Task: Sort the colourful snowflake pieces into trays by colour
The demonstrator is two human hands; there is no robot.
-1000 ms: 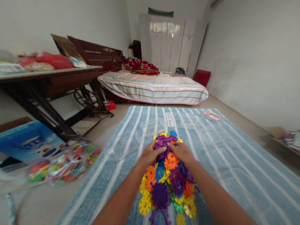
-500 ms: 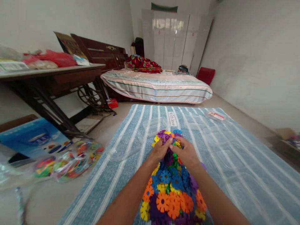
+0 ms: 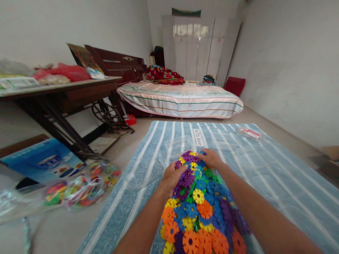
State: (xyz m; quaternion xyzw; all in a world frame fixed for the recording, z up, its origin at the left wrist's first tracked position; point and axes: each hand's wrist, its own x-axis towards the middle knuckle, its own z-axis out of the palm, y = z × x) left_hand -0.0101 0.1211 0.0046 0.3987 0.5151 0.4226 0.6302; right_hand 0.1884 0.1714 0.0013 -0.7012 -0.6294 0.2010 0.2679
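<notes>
A large piece built from slotted plastic discs in purple, yellow, green, blue and orange stretches along the cloth towards me. My left hand grips its far left side, the thumb lying on the purple discs and the other fingers mostly hidden beneath. Opposite it, my right hand holds the far right edge, by some blue discs, with thumb and fingertips curled onto them. Several orange discs fill the near end, between my forearms.
A blue striped cloth lies under the discs. Clear plastic containers and a pack with a red-and-white label rest on it. Bags of colourful pieces sit on the floor at left, below a sewing table. A bed stands beyond.
My hands were close together at the far end of the disc piece; they have moved apart to its two sides. More discs now show between them. The view has tilted slightly.
</notes>
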